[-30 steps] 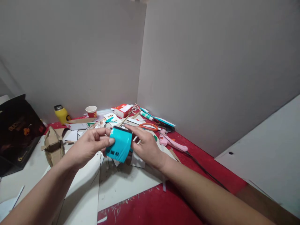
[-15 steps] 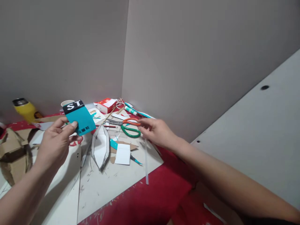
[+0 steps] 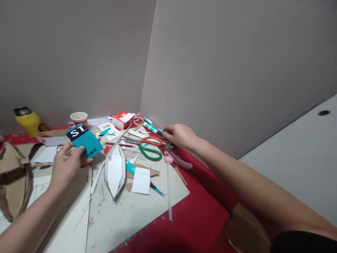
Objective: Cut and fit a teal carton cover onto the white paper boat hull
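My left hand (image 3: 67,163) pinches a teal card (image 3: 88,142) with a black band and white letters "ST", held up over the work surface. My right hand (image 3: 181,136) reaches to the back right, its fingers curled down by the end of a teal strip (image 3: 154,125) and a white-and-green tube (image 3: 150,128). What its fingertips hold, if anything, is hidden. Just left of it lie scissors (image 3: 150,149) with one orange and one green handle. Below it is a pink glue gun (image 3: 177,159) with a clear glue stick (image 3: 169,193). A white boat-shaped paper piece (image 3: 115,172) lies between my hands.
A brown cardboard boat shape (image 3: 14,182) stands at left, near a yellow bottle (image 3: 28,121). A paper cup (image 3: 79,118) and red box (image 3: 122,120) stand by the grey walls. A white card (image 3: 141,181) lies on the board (image 3: 123,225) over red cloth (image 3: 200,218).
My right hand has moved from the scissors' orange handle to behind and right of them, uncovering the pink glue gun. The teal card stays in my left hand, a little lower. The view has shifted slightly.
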Demonstrator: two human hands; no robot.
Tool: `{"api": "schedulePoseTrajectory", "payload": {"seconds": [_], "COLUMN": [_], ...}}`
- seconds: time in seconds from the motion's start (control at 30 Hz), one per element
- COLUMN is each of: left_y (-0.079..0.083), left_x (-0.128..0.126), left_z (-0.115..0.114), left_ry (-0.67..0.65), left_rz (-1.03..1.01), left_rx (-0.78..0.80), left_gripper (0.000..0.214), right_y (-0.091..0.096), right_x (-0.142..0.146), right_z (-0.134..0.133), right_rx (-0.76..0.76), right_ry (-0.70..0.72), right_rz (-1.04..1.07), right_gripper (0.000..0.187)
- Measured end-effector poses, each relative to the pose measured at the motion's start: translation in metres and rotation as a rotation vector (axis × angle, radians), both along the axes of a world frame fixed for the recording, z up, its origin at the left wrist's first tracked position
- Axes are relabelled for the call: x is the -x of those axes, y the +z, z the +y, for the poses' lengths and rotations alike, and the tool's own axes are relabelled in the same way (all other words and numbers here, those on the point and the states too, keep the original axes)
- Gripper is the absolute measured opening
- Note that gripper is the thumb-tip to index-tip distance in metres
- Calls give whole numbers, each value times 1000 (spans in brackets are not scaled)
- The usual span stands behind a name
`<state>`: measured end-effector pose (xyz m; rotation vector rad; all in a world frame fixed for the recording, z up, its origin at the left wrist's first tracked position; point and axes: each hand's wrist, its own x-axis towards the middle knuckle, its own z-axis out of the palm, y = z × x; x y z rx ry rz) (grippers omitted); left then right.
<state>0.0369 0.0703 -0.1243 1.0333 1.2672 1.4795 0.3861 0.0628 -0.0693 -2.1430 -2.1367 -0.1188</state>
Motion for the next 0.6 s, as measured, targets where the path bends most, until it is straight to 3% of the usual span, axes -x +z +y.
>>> {"api": "schedulePoseTrajectory", "payload": {"seconds": [0.13, 0.37, 0.6], "left_y": [-5, -12, -21], "left_x": [2, -8, 1], "left_z": [2, -5, 4], "left_ry": [30, 72, 26], "left_rz": [-10, -14, -48], "left_rx": [-5, 33, 152], "left_gripper": [24, 8, 30], "right_y": [-9, -37, -66], "right_x": [19, 95, 122], "right_z": [1, 30, 67], "right_rx": [30, 40, 74], "right_ry": [116, 456, 562], "right_rz": [-17, -29, -78], "right_gripper": [26, 21, 19]}}
